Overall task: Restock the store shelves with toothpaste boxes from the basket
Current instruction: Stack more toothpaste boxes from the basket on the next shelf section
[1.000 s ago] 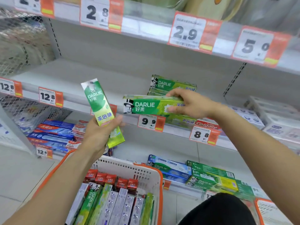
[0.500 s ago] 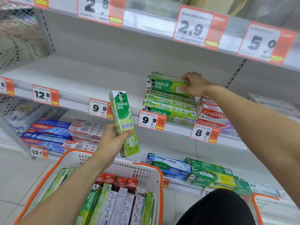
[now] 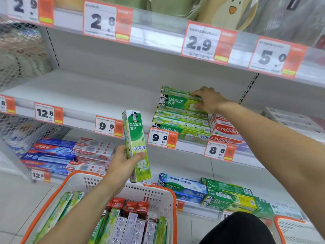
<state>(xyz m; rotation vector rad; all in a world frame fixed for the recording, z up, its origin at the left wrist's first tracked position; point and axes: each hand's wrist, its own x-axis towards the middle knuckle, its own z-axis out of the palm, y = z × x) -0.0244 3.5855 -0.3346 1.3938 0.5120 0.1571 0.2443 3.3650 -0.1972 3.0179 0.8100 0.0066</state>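
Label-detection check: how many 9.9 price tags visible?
2, both on the middle shelf edge: one 9.9 tag left of the held box, one under the Darlie stack. None seem hidden.

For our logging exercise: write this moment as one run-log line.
left hand: holds green box upright over basket | right hand: on top box of shelf stack | step: stacking

Orange-and-white price tags (image 3: 207, 43) run along the shelf edges, reading 2.8, 2.9, 5.0, 12.8, 9.9 and 8.8. Wire mesh panels (image 3: 21, 55) stand at the left. Pale floor tiles (image 3: 15, 205) lie below.
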